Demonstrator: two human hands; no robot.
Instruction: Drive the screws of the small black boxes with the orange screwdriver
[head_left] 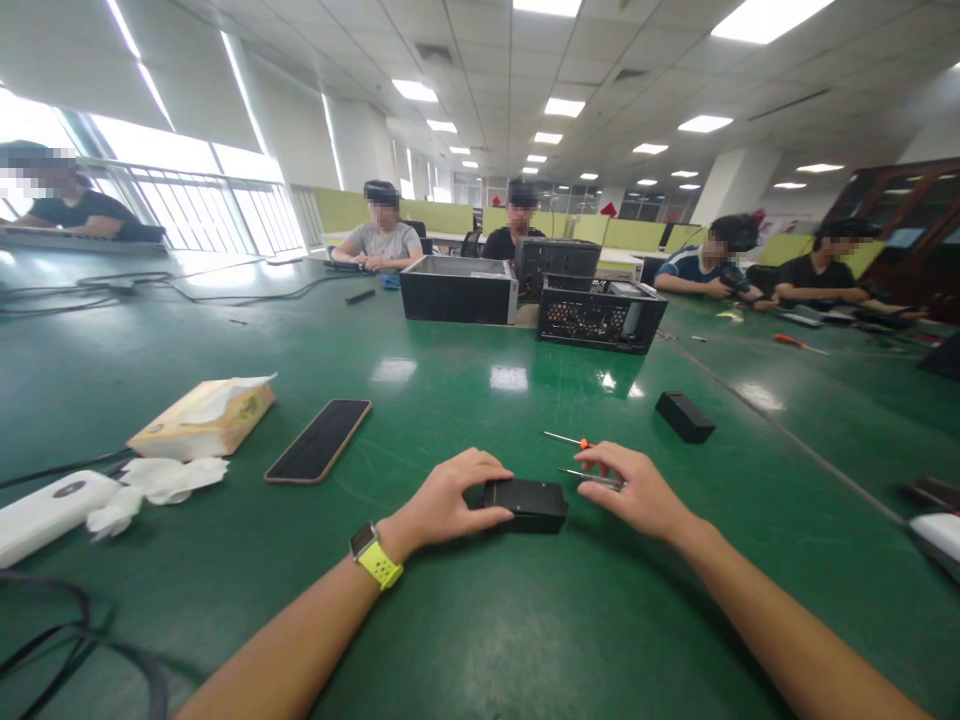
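Observation:
My left hand [461, 500] grips the left end of a small black rectangular box [536, 503], thumb on the near side and fingers on the far side. The box lies on the green table [480, 620]. Just right of it, my right hand [626, 485] holds a slim silver pointed tool [589, 476] between thumb and fingers, its tip aimed left toward the box without touching it. The tool's exact kind is hard to make out. Beyond those fingers lies a thin screwdriver [564, 438] with an orange part; its rear end is hidden by my right hand.
A second black box [685, 416] stands to the right. Leftward are a phone [319, 441], a tissue pack [202, 418], crumpled tissues [169, 480] and a white device [52, 515] with cables. Open computer cases [459, 290] stand farther back. Several people sit around the table.

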